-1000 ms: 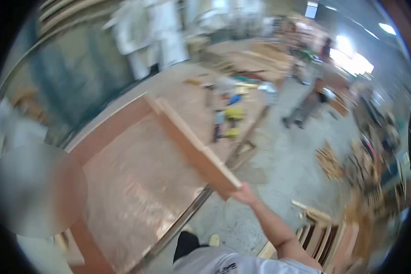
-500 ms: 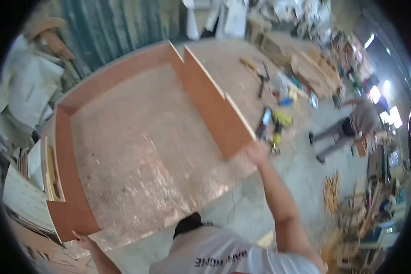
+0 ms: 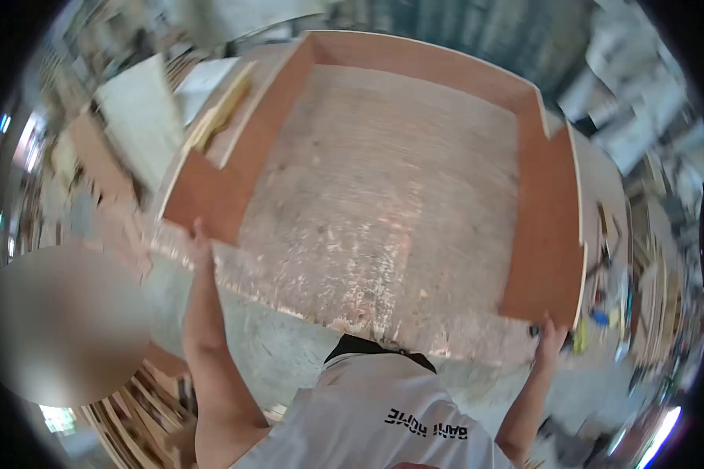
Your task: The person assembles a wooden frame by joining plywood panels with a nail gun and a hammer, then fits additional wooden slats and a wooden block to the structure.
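A three-sided reddish-brown wooden frame (image 3: 546, 219) stands on edge on a large worn worktable (image 3: 352, 203). Its long back panel (image 3: 426, 59) joins two side panels, and each side has a stepped cutout. The near side lies open towards me. My left hand (image 3: 200, 241) grips the near end of the left side panel (image 3: 266, 148), fingers closed at its lower edge. At the near end of the right side panel, my right hand (image 3: 552, 336) is closed around the corner. Its fingers are partly hidden and a little blurred.
Yellowish wood strips (image 3: 227, 105) lie outside the left panel. Hand tools (image 3: 605, 234) and a blue item (image 3: 600, 317) lie past the right panel. Sheets and boards (image 3: 145, 117) lean at the left, with stacked timber (image 3: 137, 418) at lower left. A blurred round patch covers part of the left.
My view has swung left, so the frame now looks squarer to me and further right. Both hands still hold its ends. The person at the right is out of view.
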`<state>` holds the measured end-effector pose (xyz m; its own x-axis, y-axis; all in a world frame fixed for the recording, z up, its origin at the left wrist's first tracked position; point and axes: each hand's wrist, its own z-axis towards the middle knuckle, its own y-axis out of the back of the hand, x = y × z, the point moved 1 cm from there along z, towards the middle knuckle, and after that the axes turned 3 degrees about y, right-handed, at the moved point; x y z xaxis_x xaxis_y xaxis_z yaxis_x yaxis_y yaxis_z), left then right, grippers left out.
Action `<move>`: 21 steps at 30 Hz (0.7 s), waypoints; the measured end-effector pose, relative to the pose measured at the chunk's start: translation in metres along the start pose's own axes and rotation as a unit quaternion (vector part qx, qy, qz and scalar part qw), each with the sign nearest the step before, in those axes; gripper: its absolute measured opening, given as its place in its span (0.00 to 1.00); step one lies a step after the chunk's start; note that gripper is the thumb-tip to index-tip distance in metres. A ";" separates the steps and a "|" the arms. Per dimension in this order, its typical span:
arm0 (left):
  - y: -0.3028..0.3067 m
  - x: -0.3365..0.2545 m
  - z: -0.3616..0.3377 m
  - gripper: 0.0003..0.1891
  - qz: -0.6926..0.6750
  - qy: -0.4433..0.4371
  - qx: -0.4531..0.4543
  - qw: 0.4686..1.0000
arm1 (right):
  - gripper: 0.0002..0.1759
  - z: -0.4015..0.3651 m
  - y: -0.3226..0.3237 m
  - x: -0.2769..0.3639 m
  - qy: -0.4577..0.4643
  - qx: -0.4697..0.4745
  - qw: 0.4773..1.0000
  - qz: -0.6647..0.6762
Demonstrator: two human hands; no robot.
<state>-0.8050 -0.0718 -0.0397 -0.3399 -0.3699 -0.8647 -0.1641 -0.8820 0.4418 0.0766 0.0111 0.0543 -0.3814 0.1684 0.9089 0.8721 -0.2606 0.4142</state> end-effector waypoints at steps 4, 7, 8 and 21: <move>-0.035 0.059 -0.108 0.23 0.114 -0.012 0.036 0.993 | 0.23 -0.009 -0.024 -0.077 -0.063 0.084 0.994 -0.035; -0.018 0.042 -0.255 0.27 0.083 0.075 0.121 0.986 | 0.18 -0.038 -0.089 -0.123 -0.054 0.344 0.934 -0.080; -0.028 0.065 -0.307 0.24 0.049 0.192 0.166 0.966 | 0.16 -0.050 -0.105 -0.131 -0.050 0.422 0.900 -0.093; 0.184 0.074 -0.884 0.21 0.050 0.648 -0.205 0.731 | 0.13 -0.053 -0.224 -0.104 0.195 0.762 0.578 -0.217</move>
<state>-0.0421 -0.5192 -0.2340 0.8766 -0.1700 -0.4501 0.1836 -0.7465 0.6395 -0.0950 0.0012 -0.1306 -0.4468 -0.4016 0.7994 -0.1885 0.9158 0.3547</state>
